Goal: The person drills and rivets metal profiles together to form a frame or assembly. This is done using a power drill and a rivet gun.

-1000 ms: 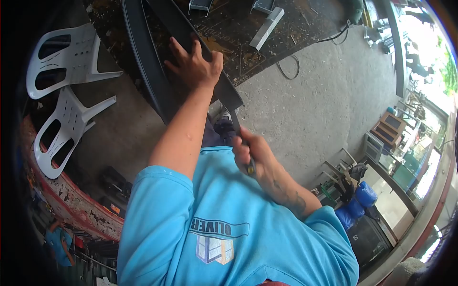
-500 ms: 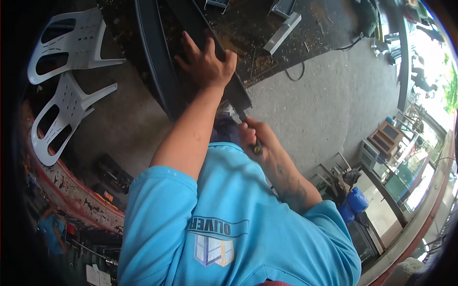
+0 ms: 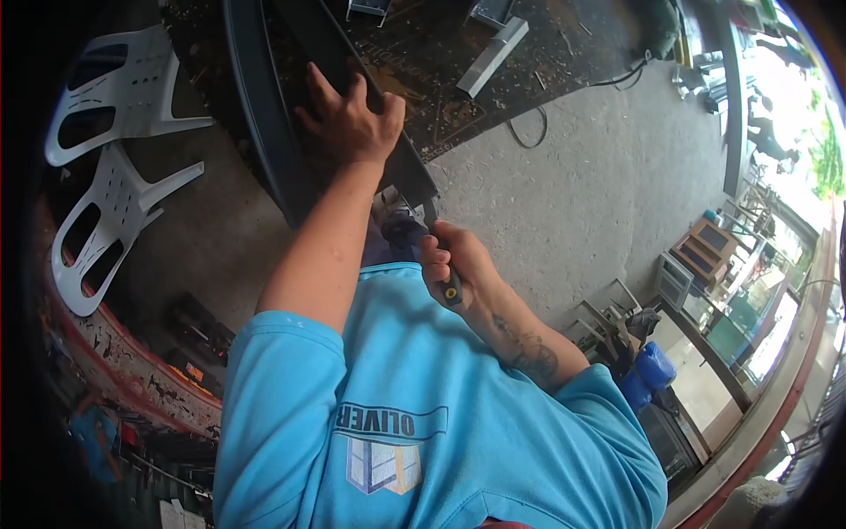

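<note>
Left hand is spread on dark bar; tool is gripped in curled right hand, off near edge of table. Tool tip can't be made out; bar's far end is cut off. Bar is angled lengthwise across table, near end overhanging; tool is pointed at that end.

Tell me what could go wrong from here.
The tool in the right hand might slip at the end of the dark bar, perhaps scraping it.
That end overhangs the table, so it could dip under load.
The left hand lies on the bar with no clamp visible, so the bar may shift.
</note>
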Demonstrator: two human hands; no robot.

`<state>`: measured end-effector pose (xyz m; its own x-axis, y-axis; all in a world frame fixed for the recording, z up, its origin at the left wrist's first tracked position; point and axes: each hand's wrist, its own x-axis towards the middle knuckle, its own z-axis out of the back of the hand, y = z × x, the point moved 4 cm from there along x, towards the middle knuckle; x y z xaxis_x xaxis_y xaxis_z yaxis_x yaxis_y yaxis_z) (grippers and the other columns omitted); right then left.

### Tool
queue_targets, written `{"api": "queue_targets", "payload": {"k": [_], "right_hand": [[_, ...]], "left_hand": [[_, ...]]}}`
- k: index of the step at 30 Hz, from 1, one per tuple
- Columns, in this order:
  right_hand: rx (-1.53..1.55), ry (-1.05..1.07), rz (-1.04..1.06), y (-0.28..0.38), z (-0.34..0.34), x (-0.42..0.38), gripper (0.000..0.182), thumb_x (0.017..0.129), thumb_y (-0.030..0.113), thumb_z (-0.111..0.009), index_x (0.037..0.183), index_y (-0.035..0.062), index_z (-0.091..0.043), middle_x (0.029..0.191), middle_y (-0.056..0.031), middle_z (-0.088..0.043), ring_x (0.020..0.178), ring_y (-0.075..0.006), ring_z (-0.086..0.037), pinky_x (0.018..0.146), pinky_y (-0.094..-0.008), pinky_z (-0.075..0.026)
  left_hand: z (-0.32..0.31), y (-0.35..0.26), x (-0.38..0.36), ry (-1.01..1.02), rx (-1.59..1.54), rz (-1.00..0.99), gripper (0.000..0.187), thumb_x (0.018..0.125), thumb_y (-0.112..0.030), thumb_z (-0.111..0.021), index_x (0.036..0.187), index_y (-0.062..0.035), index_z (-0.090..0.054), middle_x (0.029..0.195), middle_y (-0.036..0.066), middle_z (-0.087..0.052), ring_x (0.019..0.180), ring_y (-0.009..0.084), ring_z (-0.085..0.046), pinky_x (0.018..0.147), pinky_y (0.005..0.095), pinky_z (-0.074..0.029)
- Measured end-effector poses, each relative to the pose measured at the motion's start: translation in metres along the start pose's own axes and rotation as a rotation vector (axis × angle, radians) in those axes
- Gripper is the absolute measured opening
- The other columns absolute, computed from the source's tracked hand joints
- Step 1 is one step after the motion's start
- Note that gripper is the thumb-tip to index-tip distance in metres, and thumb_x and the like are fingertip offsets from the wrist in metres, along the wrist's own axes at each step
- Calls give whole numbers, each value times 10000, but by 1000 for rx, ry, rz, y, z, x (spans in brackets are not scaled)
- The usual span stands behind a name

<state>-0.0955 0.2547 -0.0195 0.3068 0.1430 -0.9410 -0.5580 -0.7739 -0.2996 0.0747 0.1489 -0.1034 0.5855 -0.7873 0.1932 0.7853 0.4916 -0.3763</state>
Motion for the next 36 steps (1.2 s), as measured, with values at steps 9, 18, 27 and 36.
{"api": "queue_targets", "payload": {"k": [9,18,27,36], "right_hand": [[60,35,-215,10,7,33,365,1010,299,-404,729,71,-457,496,15,-430,354,-88,-418,300,-213,-373],[116,175,-329,34,4,3,373,1016,285,-392,738,49,-471,516,6,-438,365,-69,-419,312,-196,-382],[45,86,-217,62,-6,-18,210,1004,149,-400,849,13,-439,634,-33,-491,418,-48,-454,317,-174,-420],[5,167,-314,72,4,1,196,1006,157,-410,883,10,-449,665,-26,-487,429,-39,-456,297,-160,-397]], "left_hand": [[0,1,-2,-9,-12,-7,618,725,-445,-580,1256,-133,-626,1513,242,-251,1391,351,-298,1060,685,-161],[5,-1,1,-3,-33,9,571,710,-423,-591,1177,-104,-668,1501,242,-278,1388,335,-307,1048,691,-185],[2,3,2,4,-41,23,567,690,-404,-607,1163,-98,-669,1500,252,-267,1380,372,-303,1037,706,-184],[4,2,-4,15,-91,18,587,684,-420,-621,1174,-99,-657,1503,265,-250,1387,392,-276,1033,709,-179]]}}
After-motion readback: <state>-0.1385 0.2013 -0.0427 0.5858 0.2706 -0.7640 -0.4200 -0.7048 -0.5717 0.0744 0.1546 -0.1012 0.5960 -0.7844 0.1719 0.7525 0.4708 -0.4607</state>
